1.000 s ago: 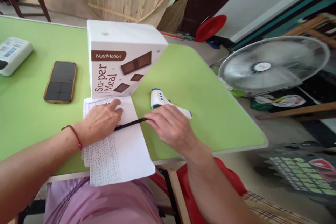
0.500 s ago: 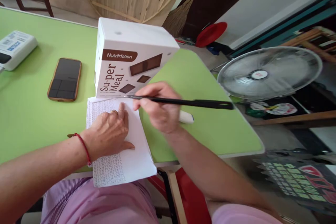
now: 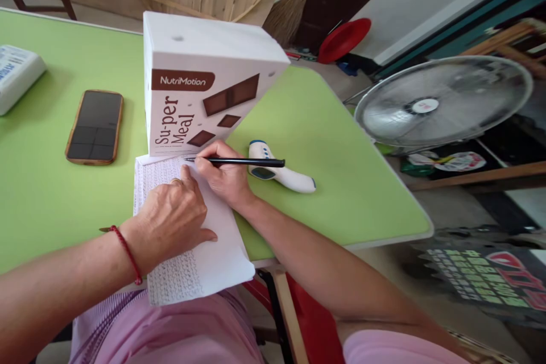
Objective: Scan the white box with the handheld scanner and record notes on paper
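Observation:
A notebook point(image 3: 222, 261) filled on its left part with rows of handwriting lies at the table's front edge, its lower part over the edge. My left hand point(image 3: 174, 213) rests on the page, thumb stretched out and forefinger pointing up the sheet; some fingers are bent under. My right hand point(image 3: 226, 173) grips a black pen point(image 3: 256, 162), whose tip is at the upper part of the page, close to my left forefinger. Directly behind the notebook stands a white NutriMotion box point(image 3: 179, 108).
A phone point(image 3: 94, 128) in a wood-edged case lies left of the box, with a white device point(image 3: 19, 77) farther left. To the right, a white infrared thermometer point(image 3: 294, 178) lies on the green table point(image 3: 362, 205). A fan point(image 3: 443, 102) stands beyond the right edge.
My right hand has moved left and down onto the page with the pen, uncovering the thermometer. The pen appears shorter and sharper now. My left hand stays on the notebook.

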The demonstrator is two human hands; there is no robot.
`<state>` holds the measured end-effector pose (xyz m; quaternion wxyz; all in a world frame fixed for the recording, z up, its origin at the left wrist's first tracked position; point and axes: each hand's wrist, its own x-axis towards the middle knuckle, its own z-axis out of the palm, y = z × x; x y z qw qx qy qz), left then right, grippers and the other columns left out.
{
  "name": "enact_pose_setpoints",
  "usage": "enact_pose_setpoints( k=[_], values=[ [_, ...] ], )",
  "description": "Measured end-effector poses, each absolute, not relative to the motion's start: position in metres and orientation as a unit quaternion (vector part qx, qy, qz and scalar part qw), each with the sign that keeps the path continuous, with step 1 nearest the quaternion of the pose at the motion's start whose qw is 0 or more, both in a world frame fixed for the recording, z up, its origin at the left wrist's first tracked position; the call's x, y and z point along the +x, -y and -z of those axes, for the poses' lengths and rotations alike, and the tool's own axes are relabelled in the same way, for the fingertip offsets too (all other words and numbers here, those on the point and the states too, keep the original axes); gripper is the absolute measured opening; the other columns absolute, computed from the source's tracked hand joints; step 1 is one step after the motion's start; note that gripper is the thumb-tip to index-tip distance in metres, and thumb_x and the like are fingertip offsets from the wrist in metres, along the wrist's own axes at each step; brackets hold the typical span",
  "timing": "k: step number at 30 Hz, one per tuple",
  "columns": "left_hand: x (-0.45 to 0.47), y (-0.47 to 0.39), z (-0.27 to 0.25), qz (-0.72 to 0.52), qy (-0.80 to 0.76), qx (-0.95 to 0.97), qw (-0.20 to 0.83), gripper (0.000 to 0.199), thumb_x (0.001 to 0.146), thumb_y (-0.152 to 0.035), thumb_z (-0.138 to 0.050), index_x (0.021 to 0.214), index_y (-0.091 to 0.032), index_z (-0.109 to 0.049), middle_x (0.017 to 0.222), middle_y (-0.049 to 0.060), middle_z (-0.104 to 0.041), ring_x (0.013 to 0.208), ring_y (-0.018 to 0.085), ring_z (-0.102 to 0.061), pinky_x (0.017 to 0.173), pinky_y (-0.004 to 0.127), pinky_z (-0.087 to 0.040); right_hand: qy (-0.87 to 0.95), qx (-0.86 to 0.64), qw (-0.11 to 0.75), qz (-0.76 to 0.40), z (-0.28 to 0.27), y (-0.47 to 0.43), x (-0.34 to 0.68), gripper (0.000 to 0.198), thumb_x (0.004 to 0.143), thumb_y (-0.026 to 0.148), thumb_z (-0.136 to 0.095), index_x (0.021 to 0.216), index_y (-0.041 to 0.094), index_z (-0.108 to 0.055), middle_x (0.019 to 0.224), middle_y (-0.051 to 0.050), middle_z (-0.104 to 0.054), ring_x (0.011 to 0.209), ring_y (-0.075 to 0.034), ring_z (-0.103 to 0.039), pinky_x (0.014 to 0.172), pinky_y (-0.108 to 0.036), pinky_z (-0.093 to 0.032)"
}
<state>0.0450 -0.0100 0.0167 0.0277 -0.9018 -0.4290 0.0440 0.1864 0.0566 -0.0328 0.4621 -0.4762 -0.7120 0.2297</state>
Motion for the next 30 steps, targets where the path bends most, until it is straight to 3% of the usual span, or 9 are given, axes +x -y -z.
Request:
enact_pose_setpoints(
  k=[14, 30],
  values=[
    [0.0470, 0.0108, -0.0176, -0.055, 0.433, -0.900, 0.014, 0.089, 0.080, -0.070, -0.065, 0.122, 0.009, -0.061, 0.124, 0.040, -0.057, 0.073, 0.028, -0.066, 0.049, 0.032, -0.044, 0.735, -0.455, 0.441, -0.239, 0.0325, -0.0561, 0.1873, 0.014, 0.082, 0.026, -0.056, 0.069, 0.024, -0.053, 0.061, 0.005, -0.059, 0.057, -0.012, -0.052, 0.058, -0.026, -0.045],
    [0.0462, 0.0121, -0.0209, -0.060, 0.435, -0.898, 0.033, 0.086, 0.082, -0.069, -0.064, 0.117, 0.009, -0.062, 0.117, 0.036, -0.063, 0.073, 0.025, -0.066, 0.050, 0.029, -0.045, 0.727, -0.437, 0.485, -0.212, 0.0374, -0.0571, 0.1871, 0.013, 0.081, 0.022, -0.056, 0.068, 0.023, -0.053, 0.059, 0.005, -0.056, 0.054, -0.011, -0.051, 0.055, -0.024, -0.045]
  ],
)
